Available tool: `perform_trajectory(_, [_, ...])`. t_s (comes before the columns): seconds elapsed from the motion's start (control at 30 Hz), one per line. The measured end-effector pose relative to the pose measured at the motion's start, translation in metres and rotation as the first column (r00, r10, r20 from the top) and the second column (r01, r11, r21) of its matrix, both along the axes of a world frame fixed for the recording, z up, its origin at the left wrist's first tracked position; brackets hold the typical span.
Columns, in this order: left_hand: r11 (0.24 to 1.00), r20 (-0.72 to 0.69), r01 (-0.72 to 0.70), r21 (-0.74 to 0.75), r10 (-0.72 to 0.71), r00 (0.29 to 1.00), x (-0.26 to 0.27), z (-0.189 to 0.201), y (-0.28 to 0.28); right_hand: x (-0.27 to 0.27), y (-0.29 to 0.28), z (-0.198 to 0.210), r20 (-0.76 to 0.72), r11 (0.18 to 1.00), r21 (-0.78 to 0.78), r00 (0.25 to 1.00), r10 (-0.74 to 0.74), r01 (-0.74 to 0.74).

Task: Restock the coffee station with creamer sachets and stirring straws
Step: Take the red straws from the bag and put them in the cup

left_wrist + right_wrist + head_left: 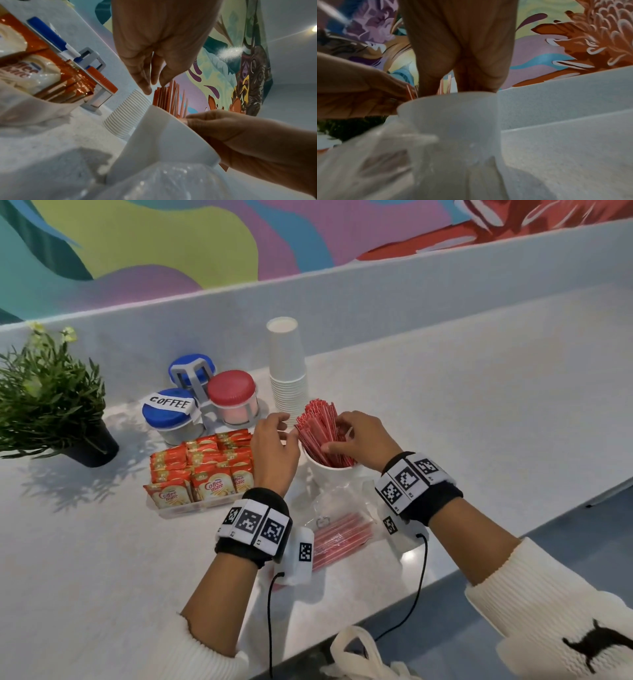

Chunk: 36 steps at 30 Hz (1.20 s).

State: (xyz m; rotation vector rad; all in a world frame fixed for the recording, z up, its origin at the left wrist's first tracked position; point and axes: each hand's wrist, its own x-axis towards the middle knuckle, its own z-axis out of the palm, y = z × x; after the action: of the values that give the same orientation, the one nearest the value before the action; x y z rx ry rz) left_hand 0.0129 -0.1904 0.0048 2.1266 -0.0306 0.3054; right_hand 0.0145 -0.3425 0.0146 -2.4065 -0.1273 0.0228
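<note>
A bundle of red stirring straws (317, 431) stands tilted in a white cup (329, 472) on the counter. My right hand (337, 436) reaches into the cup from the right, thumb and fingers curled round part of the bundle. My left hand (286, 428) hovers at the bundle's left side, fingers loosely curled with nothing between them. In the left wrist view its fingertips (147, 90) hang just above the straw tops (169, 97). Orange creamer sachets (202, 470) fill a clear tray (178, 510) left of the cup. The right wrist view shows the cup (450, 115) hiding my fingertips.
A clear plastic bag (337, 530) with more red straws lies in front of the cup, between my wrists. A stack of paper cups (287, 371) stands behind the straws. Lidded jars (171, 412) sit behind the tray, and a potted plant (48, 402) stands at far left.
</note>
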Motion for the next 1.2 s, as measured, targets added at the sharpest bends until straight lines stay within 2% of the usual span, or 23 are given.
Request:
perform_trajectory(0.07, [0.999, -0.041, 0.035, -0.010, -0.035, 0.999, -0.001, 0.001, -0.002, 0.000, 0.001, -0.003, -0.063, 0.996, -0.082, 0.997, 0.042, -0.047])
perform_trajectory(0.2, [0.992, -0.061, 0.124, -0.022, -0.125, 0.990, -0.006, 0.003, -0.011, 0.004, 0.010, -0.010, -0.056, 0.968, -0.239, 0.996, 0.064, -0.075])
perform_trajectory(0.4, [0.983, -0.064, 0.148, -0.106, -0.156, 0.986, -0.007, 0.006, -0.015, 0.008, 0.021, -0.017, 0.011, 0.951, -0.309, 1.000, -0.027, 0.029])
perform_trajectory(0.47, [0.978, -0.071, 0.157, -0.139, -0.168, 0.983, -0.006, 0.004, -0.016, 0.008, 0.021, -0.016, 0.016, 0.942, -0.334, 1.000, -0.009, 0.013])
perform_trajectory(0.53, [0.977, -0.089, 0.140, -0.161, -0.155, 0.984, -0.004, 0.003, -0.016, 0.007, 0.016, -0.012, -0.035, 0.970, -0.239, 0.999, 0.024, -0.032])
perform_trajectory(0.6, [0.978, -0.094, 0.134, -0.162, -0.150, 0.984, -0.004, 0.002, -0.015, 0.007, 0.008, -0.003, -0.103, 0.997, -0.062, 0.994, 0.028, -0.035])
perform_trajectory(0.7, [0.977, -0.090, 0.169, -0.133, -0.182, 0.979, -0.003, 0.000, -0.016, 0.014, 0.000, 0.006, -0.052, 0.996, 0.074, 0.998, -0.045, 0.049])
perform_trajectory(0.77, [0.972, -0.090, 0.230, -0.047, -0.233, 0.968, 0.001, -0.004, -0.019, 0.019, -0.002, 0.007, 0.046, 0.988, 0.096, 0.991, -0.124, 0.119])
perform_trajectory(0.83, [0.959, -0.103, 0.266, 0.099, -0.256, 0.961, 0.008, -0.010, -0.020, 0.023, -0.002, 0.003, 0.128, 0.986, 0.074, 0.980, -0.156, 0.147])
perform_trajectory(0.93, [0.933, -0.091, 0.281, 0.224, -0.267, 0.959, 0.019, -0.018, -0.021, 0.026, 0.003, -0.011, 0.091, 0.996, -0.042, 0.993, -0.077, 0.081])
perform_trajectory(1.07, [0.935, -0.028, 0.306, 0.182, -0.306, 0.952, 0.027, -0.019, -0.021, 0.024, 0.004, -0.016, 0.076, 0.998, -0.023, 0.996, 0.056, -0.055])
perform_trajectory(1.2, [0.964, -0.069, 0.256, 0.076, -0.251, 0.965, 0.030, -0.016, -0.026, 0.021, 0.001, -0.015, 0.137, 0.996, 0.055, 0.988, 0.066, -0.074])
